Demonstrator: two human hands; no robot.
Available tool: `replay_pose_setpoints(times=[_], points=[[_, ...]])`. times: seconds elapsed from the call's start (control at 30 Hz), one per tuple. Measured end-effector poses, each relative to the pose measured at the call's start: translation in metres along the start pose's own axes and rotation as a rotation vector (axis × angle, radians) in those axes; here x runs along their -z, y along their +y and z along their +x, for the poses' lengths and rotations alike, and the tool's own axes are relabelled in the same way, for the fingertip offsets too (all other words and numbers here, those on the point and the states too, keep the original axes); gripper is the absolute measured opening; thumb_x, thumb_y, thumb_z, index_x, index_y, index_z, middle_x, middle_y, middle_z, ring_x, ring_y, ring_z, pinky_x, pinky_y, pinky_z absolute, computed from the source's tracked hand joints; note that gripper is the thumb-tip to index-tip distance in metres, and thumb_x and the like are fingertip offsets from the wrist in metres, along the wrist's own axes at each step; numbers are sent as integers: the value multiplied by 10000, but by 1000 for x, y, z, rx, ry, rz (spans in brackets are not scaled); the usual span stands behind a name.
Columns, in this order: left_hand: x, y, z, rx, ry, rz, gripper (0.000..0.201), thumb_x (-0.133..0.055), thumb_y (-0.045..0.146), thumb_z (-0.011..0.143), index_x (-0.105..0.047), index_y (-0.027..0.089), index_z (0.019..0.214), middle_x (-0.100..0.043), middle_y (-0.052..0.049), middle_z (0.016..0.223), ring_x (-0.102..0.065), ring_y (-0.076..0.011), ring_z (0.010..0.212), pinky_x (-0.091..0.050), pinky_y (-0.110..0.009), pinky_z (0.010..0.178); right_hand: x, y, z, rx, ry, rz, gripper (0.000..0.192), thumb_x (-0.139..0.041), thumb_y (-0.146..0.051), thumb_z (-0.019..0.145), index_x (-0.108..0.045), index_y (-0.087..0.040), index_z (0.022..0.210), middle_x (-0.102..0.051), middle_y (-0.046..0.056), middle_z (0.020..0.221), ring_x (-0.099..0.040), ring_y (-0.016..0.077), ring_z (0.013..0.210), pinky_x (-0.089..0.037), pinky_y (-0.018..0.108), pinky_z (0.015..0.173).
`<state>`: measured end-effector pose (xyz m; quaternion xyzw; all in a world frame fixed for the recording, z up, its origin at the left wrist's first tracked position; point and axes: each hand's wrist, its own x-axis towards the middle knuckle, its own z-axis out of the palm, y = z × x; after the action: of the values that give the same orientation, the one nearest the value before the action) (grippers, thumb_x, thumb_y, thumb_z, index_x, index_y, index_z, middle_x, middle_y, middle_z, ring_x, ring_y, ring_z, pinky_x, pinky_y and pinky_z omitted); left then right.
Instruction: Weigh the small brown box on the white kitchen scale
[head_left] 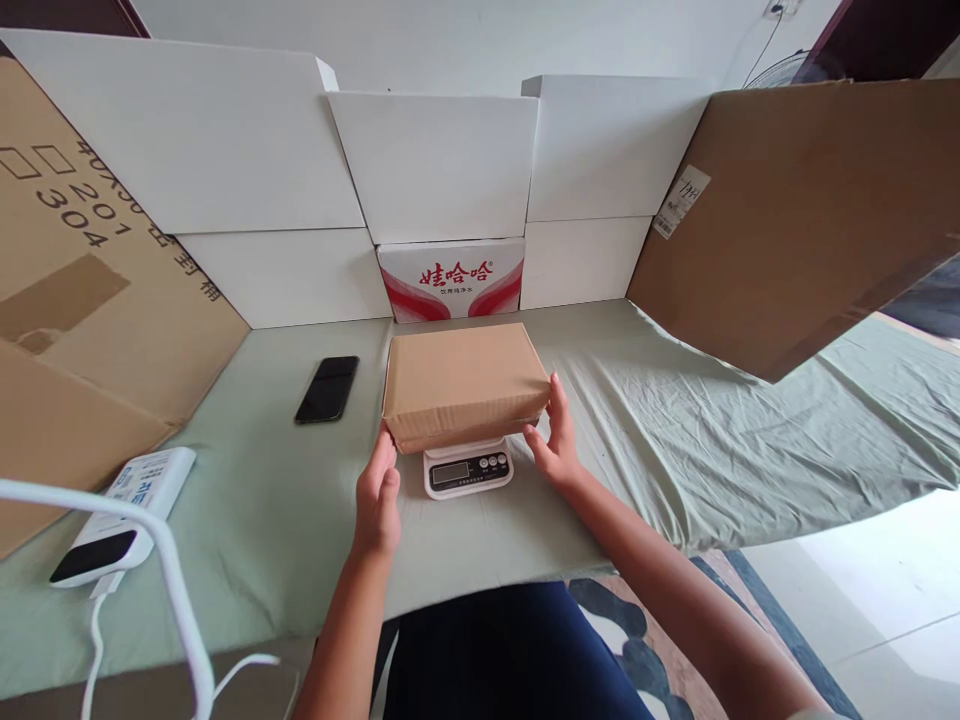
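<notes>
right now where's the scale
In the head view, the scale sits just below centre on the green cloth, between the left hand and right hand, partly hidden by the cardboard box.

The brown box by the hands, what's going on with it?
Someone has their left hand and right hand at the near corners of the brown box. It is over a small scale, whose front panel pokes out below; I can't tell whether the box's weight is on it. A phone lies to the left on the green cloth, untouched.
</notes>
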<state>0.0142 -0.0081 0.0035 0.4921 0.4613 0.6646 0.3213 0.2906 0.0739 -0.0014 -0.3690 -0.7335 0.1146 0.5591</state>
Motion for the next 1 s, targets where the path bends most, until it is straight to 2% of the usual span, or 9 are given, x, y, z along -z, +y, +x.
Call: replay_pose_setpoints(times=[0.43, 0.57, 0.7, 1.0], points=[[3, 0, -3, -18, -3, 8, 796, -558, 650, 966, -492, 177, 1602, -471, -172, 1660, -359, -366, 1582, -281, -513, 1306, 3, -16, 9, 31, -9, 17, 724, -469, -549, 1061, -163, -381, 1695, -412, 123, 1652, -482, 346, 1479, -567, 519, 1050], [6, 7, 3, -115, 103, 24, 804, -554, 653, 963, -433, 233, 1639, -345, -132, 1738, -284, -356, 1616, -269, -503, 1310, 7, -18, 14, 15, 90, 26, 728, -441, -615, 1033, -189, -395, 1679, -286, 119, 1725, -502, 374, 1440, -556, 579, 1020], [8, 13, 7, -145, 204, 20, 774, -521, 658, 972, -465, 239, 1622, -349, -126, 1738, -276, -351, 1621, -274, -513, 1307, 9, -20, 18, -54, 162, 54, 732, -430, -647, 1014, -212, -402, 1669, -280, 117, 1719, -529, 379, 1409, -558, 589, 1006], [4, 11, 2, -68, 106, 31, 751, -511, 636, 986, -469, 238, 1621, -412, -110, 1708, -336, -333, 1600, -301, -471, 1305, 4, -19, 14, -123, 57, 137, 744, -416, -649, 1037, -177, -377, 1687, -359, 131, 1714, -518, 365, 1484, -548, 583, 1099]])
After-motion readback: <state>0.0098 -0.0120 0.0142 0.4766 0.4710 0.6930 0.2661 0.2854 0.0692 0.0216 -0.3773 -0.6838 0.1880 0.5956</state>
